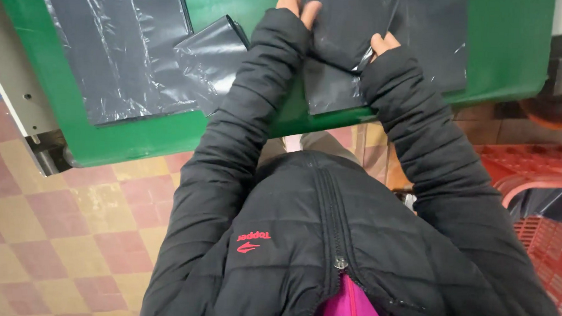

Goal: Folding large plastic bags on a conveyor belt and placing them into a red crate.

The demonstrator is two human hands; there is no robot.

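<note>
While your left hand (298, 6) presses flat on the black bag (362, 35), your right hand (382, 44) pinches its fold on the green surface (506, 60).

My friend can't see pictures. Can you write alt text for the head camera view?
Seen from above, a person in a black puffy jacket presses the left hand and right hand onto a dark plastic bag on a green table. More dark bags lie left; a red crate stands right.

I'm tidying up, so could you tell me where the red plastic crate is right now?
In the head view the red plastic crate sits at the right edge, on the floor below the green table and beside the person's right sleeve.
</note>
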